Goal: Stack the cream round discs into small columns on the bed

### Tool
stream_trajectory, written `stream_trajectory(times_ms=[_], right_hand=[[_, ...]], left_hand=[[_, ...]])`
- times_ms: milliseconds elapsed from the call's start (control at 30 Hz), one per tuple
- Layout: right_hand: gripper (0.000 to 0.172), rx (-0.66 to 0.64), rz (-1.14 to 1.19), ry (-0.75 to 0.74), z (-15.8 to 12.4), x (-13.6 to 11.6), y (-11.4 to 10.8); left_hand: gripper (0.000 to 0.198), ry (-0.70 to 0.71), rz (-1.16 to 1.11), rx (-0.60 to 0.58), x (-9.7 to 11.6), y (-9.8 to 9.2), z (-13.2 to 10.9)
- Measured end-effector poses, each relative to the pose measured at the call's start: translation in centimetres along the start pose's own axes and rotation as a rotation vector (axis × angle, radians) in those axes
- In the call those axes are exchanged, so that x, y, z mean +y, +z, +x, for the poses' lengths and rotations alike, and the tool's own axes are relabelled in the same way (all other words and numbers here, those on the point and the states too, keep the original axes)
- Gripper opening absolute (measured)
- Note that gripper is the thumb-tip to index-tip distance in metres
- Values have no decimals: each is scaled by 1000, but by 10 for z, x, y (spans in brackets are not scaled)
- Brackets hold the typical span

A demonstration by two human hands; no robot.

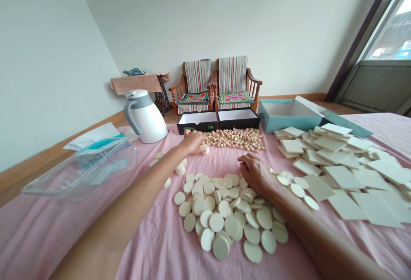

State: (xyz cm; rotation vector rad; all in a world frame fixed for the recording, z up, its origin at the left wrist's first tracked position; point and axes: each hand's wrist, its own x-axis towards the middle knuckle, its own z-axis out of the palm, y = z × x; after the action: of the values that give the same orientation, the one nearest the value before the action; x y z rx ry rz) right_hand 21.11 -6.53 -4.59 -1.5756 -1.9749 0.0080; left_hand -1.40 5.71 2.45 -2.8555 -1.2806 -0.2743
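Observation:
My left hand [192, 143] reaches to the left end of a heap of small tan rounded pieces [237, 138]. Its fingers are bent down, and whatever lies under them is hidden. Just below the fingertips stands a short stack of pale discs [204, 149]. My right hand [256, 172] rests at the upper right of a large pile of flat cream discs [216, 222], its fingers curled in. I cannot make out what they hold, if anything. More round pieces [180, 168] stand beside my left forearm.
Square cream tiles [343, 177] lie heaped at right, before a teal box [289, 123]. Two black boxes with white insides [239, 119] stand behind the tan heap. At left are a white-grey jug [149, 119] and a clear plastic container [80, 177]. Pink cloth [150, 233] covers the surface.

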Motion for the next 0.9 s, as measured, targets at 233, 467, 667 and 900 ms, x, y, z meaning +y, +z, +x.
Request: stream_trajectory(times_ms=[233, 467, 667, 900], right_hand=[[27, 0, -20, 0, 0, 2, 2], [26, 8, -20, -4, 0, 3, 3], [26, 2, -39, 0, 0, 3, 3], [27, -6, -48, 1, 0, 2, 3]], left_hand=[[24, 260, -269, -252, 49, -10, -39], [30, 322, -290, -236, 70, 0, -62], [31, 339, -302, -186, 68, 7, -62], [12, -54, -110, -7, 46, 31, -50]])
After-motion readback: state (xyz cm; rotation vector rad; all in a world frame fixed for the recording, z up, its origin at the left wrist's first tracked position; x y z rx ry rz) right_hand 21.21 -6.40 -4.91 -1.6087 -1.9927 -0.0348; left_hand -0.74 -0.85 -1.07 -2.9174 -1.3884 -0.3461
